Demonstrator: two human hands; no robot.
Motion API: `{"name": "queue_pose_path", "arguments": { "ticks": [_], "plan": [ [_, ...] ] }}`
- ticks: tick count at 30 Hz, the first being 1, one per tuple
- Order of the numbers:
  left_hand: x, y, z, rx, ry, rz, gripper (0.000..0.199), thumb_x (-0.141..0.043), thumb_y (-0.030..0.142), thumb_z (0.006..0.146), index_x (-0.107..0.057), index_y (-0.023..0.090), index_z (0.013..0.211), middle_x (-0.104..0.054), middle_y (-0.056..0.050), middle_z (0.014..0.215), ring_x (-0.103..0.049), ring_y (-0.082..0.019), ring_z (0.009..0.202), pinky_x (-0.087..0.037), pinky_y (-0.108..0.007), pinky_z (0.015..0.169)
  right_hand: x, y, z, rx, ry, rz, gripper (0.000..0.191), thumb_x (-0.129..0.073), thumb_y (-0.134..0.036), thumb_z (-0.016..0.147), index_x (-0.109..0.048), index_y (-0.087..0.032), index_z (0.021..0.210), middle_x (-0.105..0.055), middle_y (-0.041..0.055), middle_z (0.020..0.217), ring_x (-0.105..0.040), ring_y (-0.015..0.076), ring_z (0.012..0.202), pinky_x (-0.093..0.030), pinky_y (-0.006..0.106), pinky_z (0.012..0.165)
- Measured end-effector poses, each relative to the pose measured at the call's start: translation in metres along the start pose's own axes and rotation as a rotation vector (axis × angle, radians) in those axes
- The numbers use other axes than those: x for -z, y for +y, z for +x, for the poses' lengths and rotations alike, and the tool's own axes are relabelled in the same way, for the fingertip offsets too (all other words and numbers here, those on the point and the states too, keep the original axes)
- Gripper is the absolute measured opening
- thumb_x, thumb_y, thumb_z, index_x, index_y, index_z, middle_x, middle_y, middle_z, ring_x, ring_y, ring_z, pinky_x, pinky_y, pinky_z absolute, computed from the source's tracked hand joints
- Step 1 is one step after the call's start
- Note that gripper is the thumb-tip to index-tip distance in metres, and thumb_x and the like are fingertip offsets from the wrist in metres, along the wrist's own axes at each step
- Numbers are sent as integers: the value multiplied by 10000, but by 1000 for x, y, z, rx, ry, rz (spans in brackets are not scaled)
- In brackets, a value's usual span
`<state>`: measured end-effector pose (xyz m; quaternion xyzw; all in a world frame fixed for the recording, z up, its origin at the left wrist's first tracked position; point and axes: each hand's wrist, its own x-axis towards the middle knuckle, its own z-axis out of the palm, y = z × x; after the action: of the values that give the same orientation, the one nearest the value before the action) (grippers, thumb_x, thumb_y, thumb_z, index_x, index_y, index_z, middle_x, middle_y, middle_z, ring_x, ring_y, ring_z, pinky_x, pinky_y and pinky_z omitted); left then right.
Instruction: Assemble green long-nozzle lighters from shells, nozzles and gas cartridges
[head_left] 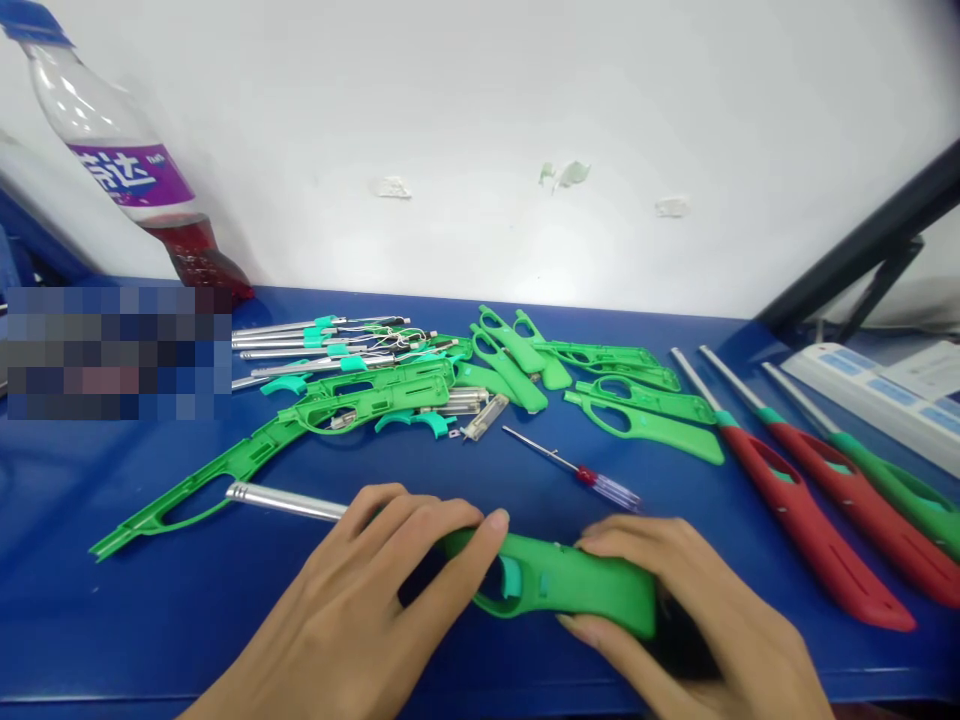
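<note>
Gripped a long green plastic lighter (589,587) with silver metal tube (289,501) between left hand (367,600) and right hand (694,585), near the front edge of the blue desk (120,640); probably called for even pressure, keeping tube straight.

A lighter (596,595) was held at the near side of a table (150,630)

The left hand (390,580) was at its nine o'clock end, the right hand (697,590) at three. Beyond it lay a screwdriver (609,489) at twelve, casing shells (675,435) at one and three whole lighters (870,508) at two. Fuel tanks (486,417) lay at eleven; toward ten, other shells (255,447) lay before metal tubes (289,352), and a bottle (142,170) stood farther back, near the wall (487,110).
</note>
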<state>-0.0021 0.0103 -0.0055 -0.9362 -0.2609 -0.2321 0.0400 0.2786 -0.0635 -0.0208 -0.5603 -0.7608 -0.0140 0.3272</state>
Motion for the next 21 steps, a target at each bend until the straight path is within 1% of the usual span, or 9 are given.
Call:
{"name": "queue_pose_path", "arguments": {
  "ticks": [3,6,7,9,12,14,17,21],
  "plan": [
    [-2,-2,0,-2,4,-2,565,-404,-6,1045,-574,232,1529,-705,-50,1293,-593,-187,1236,-341,-354,1168,1,0,1,-2,-2,10,344,-760,-499,962,-653,-283,1208,-770,-5,988,-769,158,851,-642,204,737],
    [-3,-2,0,-12,-2,-38,559,-418,-13,1050,-569,217,1536,-677,-60,1351,-542,-192,1281,-289,-357,1187,0,0,0,4,7,-10,372,-738,-476,983,-656,-290,1295,-766,7,1046,-770,166,901,-649,220,776],
    [-4,-1,1,-17,-8,-53,553,-421,-12,1052,-567,210,1538,-671,-63,1367,-531,-194,1285,-279,-360,1188,-1,0,-1,7,15,-16,350,-725,-464,996,-668,-290,1294,-757,13,1047,-771,164,900,-649,219,776],
    [-4,-1,2,-21,-11,-82,538,-424,-11,1056,-569,190,1534,-677,-65,1360,-529,-198,1266,-266,-374,1187,-3,0,-2,9,23,-21,260,-698,-441,1019,-701,-286,1228,-734,21,1028,-776,159,876,-649,211,759],
    [-3,1,4,-19,13,-93,530,-419,-37,1033,-605,158,1489,-712,-56,1267,-547,-195,1205,-279,-371,1161,-4,0,-3,15,37,-22,166,-686,-411,1031,-721,-280,1125,-710,27,1013,-779,156,872,-650,210,769],
    [-3,2,6,-14,25,-83,547,-425,-65,997,-623,144,1461,-720,-52,1214,-550,-197,1177,-300,-363,1140,-4,0,-3,26,52,-28,156,-695,-394,1027,-724,-275,1125,-700,30,1015,-772,156,899,-647,217,793],
    [-3,2,7,-18,25,-78,587,-450,-87,948,-595,122,1477,-712,-60,1210,-542,-208,1175,-316,-369,1132,-4,1,-5,45,68,-41,175,-705,-383,1023,-722,-273,1159,-690,33,1023,-754,155,929,-638,231,819],
    [-3,4,5,-6,21,-88,548,-472,-39,969,-578,104,1488,-711,-74,1223,-554,-215,1188,-309,-374,1148,-4,2,-6,51,65,-37,175,-693,-351,1033,-720,-268,1184,-684,34,1031,-743,144,910,-628,226,791]
  ]
}}
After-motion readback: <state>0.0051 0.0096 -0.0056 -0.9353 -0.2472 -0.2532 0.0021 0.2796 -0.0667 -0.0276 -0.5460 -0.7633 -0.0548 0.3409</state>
